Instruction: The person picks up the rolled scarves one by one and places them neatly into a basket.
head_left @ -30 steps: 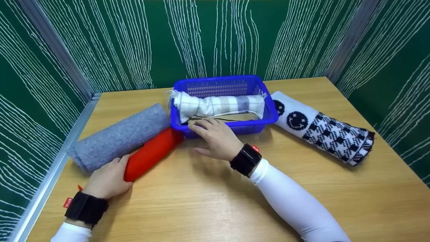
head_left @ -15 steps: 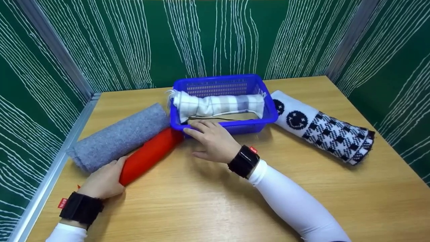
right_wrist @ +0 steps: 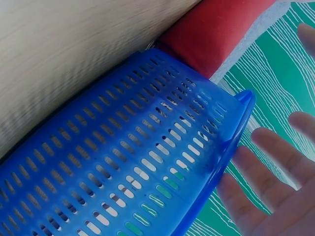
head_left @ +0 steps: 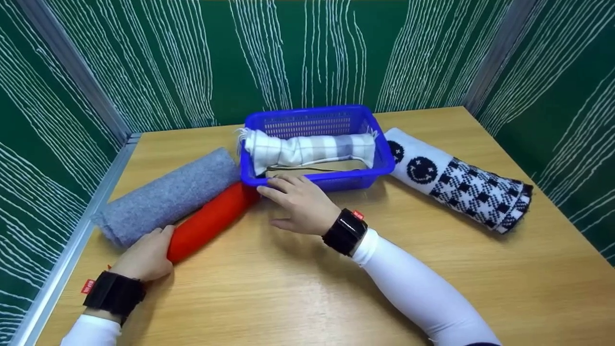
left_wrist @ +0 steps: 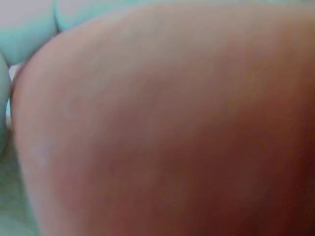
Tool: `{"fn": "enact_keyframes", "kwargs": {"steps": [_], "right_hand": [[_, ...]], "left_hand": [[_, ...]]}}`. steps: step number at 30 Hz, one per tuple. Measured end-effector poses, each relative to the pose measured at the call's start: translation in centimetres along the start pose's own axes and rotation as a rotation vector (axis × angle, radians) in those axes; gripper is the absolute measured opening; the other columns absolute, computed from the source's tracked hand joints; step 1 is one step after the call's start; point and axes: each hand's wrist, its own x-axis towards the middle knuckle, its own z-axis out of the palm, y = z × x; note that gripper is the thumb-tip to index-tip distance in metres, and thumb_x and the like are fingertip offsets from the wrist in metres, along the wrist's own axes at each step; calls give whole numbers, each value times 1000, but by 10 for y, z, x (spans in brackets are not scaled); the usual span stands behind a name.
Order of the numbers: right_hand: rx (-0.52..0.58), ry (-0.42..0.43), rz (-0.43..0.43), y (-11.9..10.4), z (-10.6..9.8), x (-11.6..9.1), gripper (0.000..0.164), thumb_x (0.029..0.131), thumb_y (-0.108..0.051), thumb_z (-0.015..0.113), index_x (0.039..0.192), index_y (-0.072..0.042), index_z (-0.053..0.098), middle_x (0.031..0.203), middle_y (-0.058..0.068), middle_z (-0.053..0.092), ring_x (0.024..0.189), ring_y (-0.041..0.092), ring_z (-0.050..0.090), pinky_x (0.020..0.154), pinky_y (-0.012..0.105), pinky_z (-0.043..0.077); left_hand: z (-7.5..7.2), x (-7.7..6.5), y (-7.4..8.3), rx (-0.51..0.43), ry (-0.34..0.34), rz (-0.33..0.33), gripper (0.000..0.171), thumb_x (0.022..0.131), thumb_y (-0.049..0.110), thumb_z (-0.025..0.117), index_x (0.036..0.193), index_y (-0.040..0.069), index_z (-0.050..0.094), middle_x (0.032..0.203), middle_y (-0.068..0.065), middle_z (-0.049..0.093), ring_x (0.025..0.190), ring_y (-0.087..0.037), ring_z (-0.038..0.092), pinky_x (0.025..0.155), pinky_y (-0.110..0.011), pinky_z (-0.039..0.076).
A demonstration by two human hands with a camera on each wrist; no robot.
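Note:
My left hand (head_left: 146, 254) grips the near end of a red rolled-up scarf (head_left: 211, 223), which lies slantwise on the table with its far end at the basket's front left corner. In the left wrist view a blurred pinkish surface fills nearly everything. At the front rim of the blue plastic basket (head_left: 343, 181), my right hand (head_left: 307, 204) has its fingers extended and spread; the right wrist view shows fingertips right at the rim (right_wrist: 229, 152). A white and grey checked scarf (head_left: 312, 149) with fringed ends lies rolled inside the basket.
Left of the red roll, almost parallel, lies a grey felt-like roll (head_left: 168, 197). A black and white patterned knit roll (head_left: 459, 185) lies right of the basket. Brown cardboard (head_left: 331, 166) shows in the basket. Green panels (head_left: 331, 57) enclose the wooden table (head_left: 288, 298).
My left hand has slid slightly back toward the near left along the red scarf, baring more of it. My right hand has drawn back a little from over the cardboard to the rim.

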Motion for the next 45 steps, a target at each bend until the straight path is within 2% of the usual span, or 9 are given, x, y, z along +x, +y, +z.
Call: {"fn": "enact_keyframes", "kwargs": {"steps": [6, 12, 17, 22, 34, 45], "right_hand": [[-2, -3, -7, 0, 0, 0, 76, 90, -45, 88, 154, -14, 61, 152, 15, 64, 143, 38, 58, 116, 54, 51], [5, 11, -26, -3, 0, 0, 77, 88, -44, 91, 153, -15, 61, 152, 14, 65, 142, 38, 58, 118, 54, 50], [21, 19, -55, -4, 2, 1, 79, 86, -42, 92, 153, -14, 61, 151, 13, 65, 140, 37, 60, 119, 53, 50], [27, 21, -71, -5, 3, 1, 79, 86, -42, 93, 152, -14, 62, 149, 13, 66, 138, 36, 61, 118, 51, 50], [9, -36, -76, -10, 5, 0, 79, 88, -45, 90, 154, -16, 60, 148, 14, 67, 138, 36, 62, 118, 51, 50], [25, -62, -78, -13, 11, 1, 82, 86, -44, 92, 155, -16, 59, 148, 13, 67, 136, 35, 62, 118, 50, 51]], "left_hand": [[-1, 2, -3, 9, 15, 26, 77, 75, -9, 73, 148, -16, 49, 128, -36, 66, 113, -51, 66, 107, -73, 50], [-1, 3, -5, 17, 11, 21, 74, 77, -9, 73, 148, -10, 52, 124, -30, 68, 108, -47, 66, 103, -74, 51], [-2, 3, -5, 15, 13, 19, 75, 78, -10, 73, 150, -9, 53, 128, -31, 68, 111, -47, 65, 106, -75, 49], [-2, 4, -7, 37, 43, 63, 73, 75, -12, 73, 146, -9, 57, 123, -28, 70, 108, -46, 67, 103, -72, 52], [2, 4, -6, 76, 43, 84, 74, 76, -12, 74, 147, -8, 57, 126, -28, 70, 115, -49, 67, 105, -73, 50], [2, 3, -4, 97, 41, 156, 73, 74, -14, 74, 145, -2, 62, 129, -24, 71, 117, -48, 68, 103, -73, 52]]}}
